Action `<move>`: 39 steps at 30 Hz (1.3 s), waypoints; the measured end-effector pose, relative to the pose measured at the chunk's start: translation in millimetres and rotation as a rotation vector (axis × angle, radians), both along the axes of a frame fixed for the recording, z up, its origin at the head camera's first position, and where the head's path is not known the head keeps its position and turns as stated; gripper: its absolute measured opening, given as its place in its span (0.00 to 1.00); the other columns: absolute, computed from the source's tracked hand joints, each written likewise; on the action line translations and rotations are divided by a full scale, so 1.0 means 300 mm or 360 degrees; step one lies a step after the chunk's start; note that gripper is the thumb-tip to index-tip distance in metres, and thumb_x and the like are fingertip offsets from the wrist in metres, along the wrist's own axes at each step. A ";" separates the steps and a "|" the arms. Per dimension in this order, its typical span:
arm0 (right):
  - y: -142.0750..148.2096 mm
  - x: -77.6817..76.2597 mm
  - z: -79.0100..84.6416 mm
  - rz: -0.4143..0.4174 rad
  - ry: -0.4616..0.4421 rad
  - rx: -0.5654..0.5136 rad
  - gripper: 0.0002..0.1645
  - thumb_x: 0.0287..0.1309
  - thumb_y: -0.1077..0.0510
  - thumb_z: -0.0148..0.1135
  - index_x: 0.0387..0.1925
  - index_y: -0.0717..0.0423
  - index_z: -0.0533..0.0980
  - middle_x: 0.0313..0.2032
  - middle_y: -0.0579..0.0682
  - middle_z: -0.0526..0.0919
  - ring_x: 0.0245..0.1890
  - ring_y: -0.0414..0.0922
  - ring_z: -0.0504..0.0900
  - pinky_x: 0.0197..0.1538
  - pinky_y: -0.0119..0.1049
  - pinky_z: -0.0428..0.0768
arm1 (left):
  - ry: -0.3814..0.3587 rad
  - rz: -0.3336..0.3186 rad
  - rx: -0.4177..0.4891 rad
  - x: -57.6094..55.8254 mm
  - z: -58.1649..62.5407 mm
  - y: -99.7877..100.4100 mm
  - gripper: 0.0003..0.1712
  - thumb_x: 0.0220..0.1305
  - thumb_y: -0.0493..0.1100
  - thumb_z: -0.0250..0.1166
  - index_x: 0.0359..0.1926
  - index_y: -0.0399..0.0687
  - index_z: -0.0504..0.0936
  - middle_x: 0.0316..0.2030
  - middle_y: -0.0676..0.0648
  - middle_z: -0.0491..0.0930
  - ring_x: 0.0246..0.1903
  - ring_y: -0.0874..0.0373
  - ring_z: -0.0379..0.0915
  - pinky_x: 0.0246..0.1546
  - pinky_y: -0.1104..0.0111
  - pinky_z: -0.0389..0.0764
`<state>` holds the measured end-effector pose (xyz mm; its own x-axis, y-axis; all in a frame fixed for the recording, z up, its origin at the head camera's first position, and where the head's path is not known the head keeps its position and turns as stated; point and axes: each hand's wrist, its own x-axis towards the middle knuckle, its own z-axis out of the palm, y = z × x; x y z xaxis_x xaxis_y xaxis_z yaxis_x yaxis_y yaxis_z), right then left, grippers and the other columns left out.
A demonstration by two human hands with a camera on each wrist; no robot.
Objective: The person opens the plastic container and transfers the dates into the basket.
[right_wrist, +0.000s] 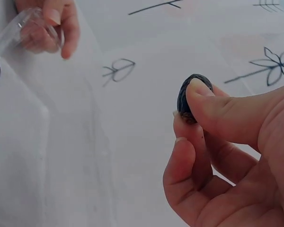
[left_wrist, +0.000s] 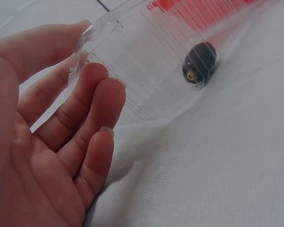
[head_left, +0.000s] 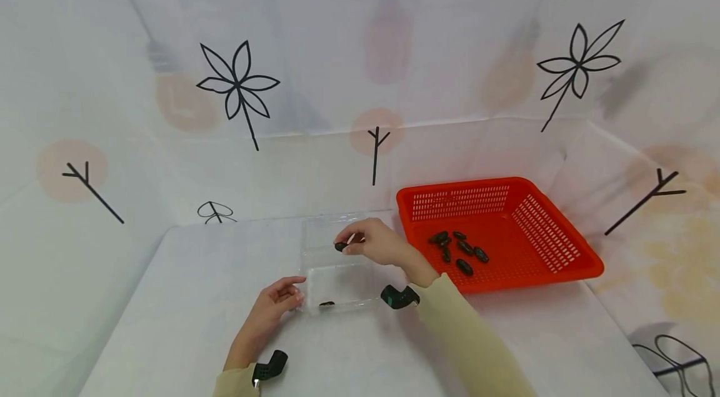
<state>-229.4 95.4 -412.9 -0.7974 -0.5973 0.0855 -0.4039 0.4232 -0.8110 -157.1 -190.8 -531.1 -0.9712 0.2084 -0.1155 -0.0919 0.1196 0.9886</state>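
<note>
My right hand [head_left: 379, 244] pinches a dark, wrinkled date [right_wrist: 191, 97] between thumb and fingertips, above the clear plastic box [head_left: 340, 287]. A clear lid-like section lies open behind the box. At the box's left side, my left hand [head_left: 272, 306] has loosely curled fingers [left_wrist: 102, 101] at the rim and corner, holding it. Inside, near the front wall, lies one date [head_left: 327, 304]; its tan stem end shows through the plastic in the left wrist view. The right wrist view shows part of the left hand [right_wrist: 49, 28] through the plastic.
To the right of the box stands a red slotted basket [head_left: 540, 222] with several dark dates [head_left: 464, 247] on its floor, mostly toward its left. A white cloth [head_left: 185, 309] covers the table. A patterned fabric backdrop [head_left: 315, 90] rises behind and along the sides.
</note>
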 end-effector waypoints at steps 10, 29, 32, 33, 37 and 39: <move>0.206 0.000 0.045 -0.0237 0.0053 0.0004 0.12 0.62 0.66 0.65 0.46 0.55 0.85 0.36 0.47 0.85 0.35 0.49 0.81 0.36 0.38 0.78 | 0.0100 -0.0062 0.0028 0.001 -0.005 -0.006 0.24 0.64 0.34 0.67 0.60 0.29 0.75 0.35 0.48 0.75 0.32 0.62 0.73 0.36 0.72 0.76; 0.662 0.018 0.028 -0.0695 -0.0135 0.0232 0.17 0.66 0.62 0.63 0.55 0.59 0.81 0.47 0.55 0.85 0.41 0.52 0.82 0.42 0.46 0.78 | 0.0025 -0.0022 0.0012 0.002 0.011 -0.002 0.23 0.64 0.32 0.66 0.60 0.31 0.76 0.36 0.46 0.75 0.33 0.60 0.74 0.37 0.71 0.77; 0.714 0.013 0.017 -0.0706 -0.0129 0.0284 0.17 0.66 0.62 0.62 0.55 0.61 0.81 0.49 0.57 0.84 0.46 0.56 0.81 0.45 0.48 0.77 | 0.0039 -0.0032 0.0038 0.001 0.007 -0.006 0.24 0.64 0.33 0.67 0.60 0.31 0.76 0.35 0.46 0.76 0.33 0.61 0.74 0.37 0.71 0.77; 0.728 0.011 0.013 -0.0706 -0.0123 0.0317 0.17 0.66 0.61 0.62 0.55 0.61 0.81 0.49 0.58 0.83 0.47 0.58 0.81 0.45 0.48 0.77 | 0.0034 -0.0030 0.0046 0.001 0.007 -0.007 0.24 0.64 0.33 0.67 0.60 0.31 0.76 0.35 0.47 0.76 0.33 0.61 0.75 0.37 0.71 0.77; 0.772 -0.006 -0.006 -0.0700 -0.0120 0.0387 0.18 0.66 0.61 0.62 0.55 0.65 0.80 0.50 0.61 0.82 0.47 0.57 0.80 0.43 0.44 0.76 | 0.0036 -0.0043 0.0057 0.000 0.006 -0.010 0.24 0.64 0.34 0.67 0.60 0.30 0.75 0.35 0.48 0.76 0.33 0.61 0.75 0.38 0.71 0.77; 0.790 -0.015 -0.014 -0.0683 -0.0132 0.0404 0.18 0.67 0.62 0.62 0.55 0.67 0.79 0.51 0.63 0.82 0.47 0.56 0.79 0.44 0.44 0.76 | 0.0046 -0.0055 0.0053 0.000 0.007 -0.011 0.25 0.64 0.34 0.67 0.60 0.30 0.75 0.35 0.48 0.75 0.33 0.62 0.74 0.37 0.71 0.77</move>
